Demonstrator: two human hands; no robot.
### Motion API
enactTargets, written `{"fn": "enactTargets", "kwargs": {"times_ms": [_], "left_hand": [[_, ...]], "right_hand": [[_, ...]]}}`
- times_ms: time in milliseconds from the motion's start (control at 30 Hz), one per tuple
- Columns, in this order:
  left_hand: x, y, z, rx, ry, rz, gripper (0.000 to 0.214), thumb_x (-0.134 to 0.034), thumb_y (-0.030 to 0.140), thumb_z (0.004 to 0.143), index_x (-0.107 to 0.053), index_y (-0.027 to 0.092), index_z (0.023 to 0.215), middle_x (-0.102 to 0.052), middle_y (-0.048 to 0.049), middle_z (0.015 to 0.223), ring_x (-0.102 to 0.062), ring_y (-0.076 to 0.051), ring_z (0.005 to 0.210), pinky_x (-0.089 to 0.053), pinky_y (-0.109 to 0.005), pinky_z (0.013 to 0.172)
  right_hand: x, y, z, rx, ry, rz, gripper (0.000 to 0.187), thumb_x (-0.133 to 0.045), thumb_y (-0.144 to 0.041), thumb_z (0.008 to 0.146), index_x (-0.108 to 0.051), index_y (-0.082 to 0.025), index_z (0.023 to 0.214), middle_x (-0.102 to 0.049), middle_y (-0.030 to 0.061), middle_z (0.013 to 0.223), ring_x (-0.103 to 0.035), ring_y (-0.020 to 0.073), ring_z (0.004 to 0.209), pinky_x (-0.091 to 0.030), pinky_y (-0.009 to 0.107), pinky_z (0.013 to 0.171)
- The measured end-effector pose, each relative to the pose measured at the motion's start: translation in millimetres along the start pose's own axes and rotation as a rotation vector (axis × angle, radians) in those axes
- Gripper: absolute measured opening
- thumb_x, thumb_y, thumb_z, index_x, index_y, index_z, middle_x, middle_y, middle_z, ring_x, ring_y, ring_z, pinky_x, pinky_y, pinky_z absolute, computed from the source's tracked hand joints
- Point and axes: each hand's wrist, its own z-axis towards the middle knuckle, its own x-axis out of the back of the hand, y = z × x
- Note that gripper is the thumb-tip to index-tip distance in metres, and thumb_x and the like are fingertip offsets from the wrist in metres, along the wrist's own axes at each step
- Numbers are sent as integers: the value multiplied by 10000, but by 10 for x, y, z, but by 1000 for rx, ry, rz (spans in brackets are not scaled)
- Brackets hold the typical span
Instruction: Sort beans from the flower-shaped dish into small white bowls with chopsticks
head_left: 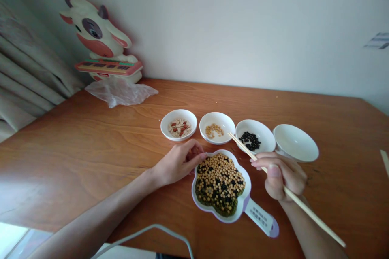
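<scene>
While the left hand (178, 162) touches one pan (248, 188), grip impossible to tell, the right hand (285, 176), right of the pan, clamps its fingers on two chopsticks (248, 151); four bowls (296, 143) stand behind the pan

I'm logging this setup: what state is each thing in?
Handled dish: upright, covered inside with mixed beans
Leftmost bowl: upright, partly filled with pale and reddish pieces
Second bowl: upright, partly filled with yellow beans
Third bowl: upright, partly filled with black beans
Rightmost bowl: upright, white inside exposed
Chopsticks: held in the right hand, tips close together
Left hand: at the dish's rim, grip unclear
Plastic bag: crumpled
Cow toy: upright
Curtain: hanging in folds
</scene>
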Motion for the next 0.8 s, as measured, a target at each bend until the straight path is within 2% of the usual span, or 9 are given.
{"fn": "enactTargets", "kwargs": {"times_ms": [33,100,167,233,333,433,633,733,800], "left_hand": [[22,-13,2,-64,29,60,523,-721,687,961,-583,185,1007,-670,-18,805,-601,-137,638,-480,-263,550],[70,-40,8,-519,57,338,686,-837,813,752,-544,206,877,-663,-44,837,-585,-175,707,-489,-315,610],[88,-62,13,-851,66,431,785,-836,890,649,-538,219,927,-666,-56,886,-594,-214,777,-507,-356,666],[63,-76,14,-963,76,461,863,-855,900,586,-537,219,1009,-671,-76,965,-597,-227,828,-523,-370,709],[-18,-88,13,-933,91,514,914,-899,846,572,-522,214,1115,-683,-121,1107,-624,-264,940,-552,-409,826],[-79,-96,20,-863,101,535,916,-907,821,574,-508,219,1138,-679,-153,1204,-638,-302,1025,-553,-451,909],[-31,-130,55,-888,155,502,850,-931,752,622,-504,221,1130,-669,-135,1200,-657,-293,1062,-553,-432,926],[47,-160,75,-897,161,532,841,-929,757,630,-524,224,1139,-679,-135,1202,-661,-297,1061,-552,-442,937],[87,-177,83,-905,167,555,818,-927,758,641,-527,225,1116,-691,-130,1171,-664,-297,1037,-553,-446,926]], "right_hand": [[-5,13,-7,5,16,-9,273,-510,-90,985,-767,-165,932,-782,68,849,-752,181,710,-568,308,610],[-18,36,-21,14,58,-26,287,-505,-94,989,-774,-170,922,-777,67,830,-754,189,703,-569,316,602],[-28,51,-33,20,101,-41,294,-506,-101,992,-778,-176,912,-776,63,815,-753,195,694,-572,324,598],[-31,57,-39,24,112,-47,298,-507,-100,992,-780,-181,905,-775,57,803,-749,195,685,-572,326,596],[-29,55,-36,30,89,-38,295,-503,-92,989,-768,-181,895,-771,48,789,-743,189,678,-571,323,596],[-29,58,-28,46,78,-36,291,-499,-94,991,-752,-181,880,-764,42,770,-741,188,671,-566,317,587],[-44,105,-70,15,127,-51,330,-489,-154,1025,-776,-201,868,-763,46,772,-730,198,656,-551,339,570],[-57,153,-155,-38,152,-41,331,-489,-197,1044,-806,-192,947,-780,48,778,-722,194,628,-558,341,557],[-64,188,-224,-114,150,-36,316,-510,-216,1048,-817,-175,1113,-799,47,796,-711,181,596,-554,326,528]]}}
